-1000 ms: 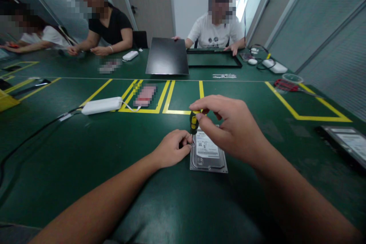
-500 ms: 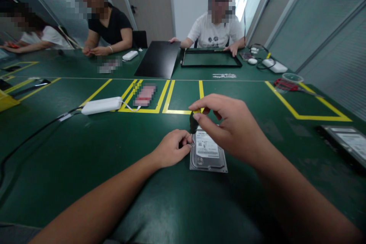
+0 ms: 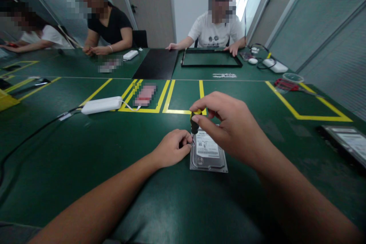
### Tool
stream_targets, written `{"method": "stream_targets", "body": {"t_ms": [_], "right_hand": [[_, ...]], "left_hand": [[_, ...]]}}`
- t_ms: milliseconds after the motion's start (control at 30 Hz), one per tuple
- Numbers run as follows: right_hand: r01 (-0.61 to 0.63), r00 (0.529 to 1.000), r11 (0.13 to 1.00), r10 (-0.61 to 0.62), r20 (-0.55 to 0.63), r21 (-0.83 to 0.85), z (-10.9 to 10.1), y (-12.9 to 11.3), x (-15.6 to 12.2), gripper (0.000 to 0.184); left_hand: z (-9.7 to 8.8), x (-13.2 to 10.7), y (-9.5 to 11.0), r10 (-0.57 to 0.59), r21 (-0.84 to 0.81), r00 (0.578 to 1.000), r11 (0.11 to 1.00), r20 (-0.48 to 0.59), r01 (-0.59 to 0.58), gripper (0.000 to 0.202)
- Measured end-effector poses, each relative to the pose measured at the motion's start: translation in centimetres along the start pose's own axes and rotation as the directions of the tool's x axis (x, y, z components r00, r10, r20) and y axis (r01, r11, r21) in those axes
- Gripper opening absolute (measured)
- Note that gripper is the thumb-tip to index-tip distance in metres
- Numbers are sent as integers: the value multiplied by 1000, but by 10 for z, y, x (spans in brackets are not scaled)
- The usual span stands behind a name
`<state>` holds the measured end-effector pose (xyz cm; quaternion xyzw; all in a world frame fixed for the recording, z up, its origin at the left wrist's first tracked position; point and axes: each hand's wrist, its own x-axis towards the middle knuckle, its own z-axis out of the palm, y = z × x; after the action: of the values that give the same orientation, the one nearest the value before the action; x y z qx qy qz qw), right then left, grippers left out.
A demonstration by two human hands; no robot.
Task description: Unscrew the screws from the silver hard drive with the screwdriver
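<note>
A silver hard drive (image 3: 208, 155) with a white label lies flat on the green table (image 3: 120, 160) in front of me. My right hand (image 3: 228, 126) pinches the black and yellow handle of a small screwdriver (image 3: 194, 122), held upright with its tip at the drive's far left corner. My left hand (image 3: 171, 148) rests on the table beside that corner, fingers curled and pinched near the tip; what they hold is hidden.
A white power adapter (image 3: 101, 105) with its cable lies to the left inside yellow tape lines. Another drive (image 3: 347, 143) sits at the right edge. Across the table, a person lays down a black panel (image 3: 157, 64) beside a black frame (image 3: 211, 58). Two other people work at far left.
My right hand's fingers shifted on the screwdriver handle, turning it a little. The person opposite lowered the black panel flat onto the table. My left hand stayed put.
</note>
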<state>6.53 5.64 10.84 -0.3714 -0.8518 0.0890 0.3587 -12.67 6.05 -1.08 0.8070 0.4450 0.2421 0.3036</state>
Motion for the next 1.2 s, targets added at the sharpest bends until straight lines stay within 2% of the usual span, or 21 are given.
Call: {"method": "stream_targets", "body": {"t_ms": [267,467,667,900,1200], "right_hand": [[28,998,999,-26,-48,29,0,-1,1,18],[4,999,1000,-4,-42,-12,1,-1,2,6],[7,998,1000,-7,-65,-8,2,-2,0,17],[6,999,999,-8,-35,-47,2,-3,0,8],[30,997,998,-33,-63,-50,5,-1,0,17]], "left_hand": [[0,0,-1,5,3,1000,1000,4,-5,2],[0,-1,0,1,-10,1000,1000,-2,-1,3],[1,0,-4,18,0,1000,1000,-2,-18,2],[-1,1,-4,12,-48,1000,999,6,-12,6],[-1,1,-4,19,-55,1000,998,7,-18,8]]}}
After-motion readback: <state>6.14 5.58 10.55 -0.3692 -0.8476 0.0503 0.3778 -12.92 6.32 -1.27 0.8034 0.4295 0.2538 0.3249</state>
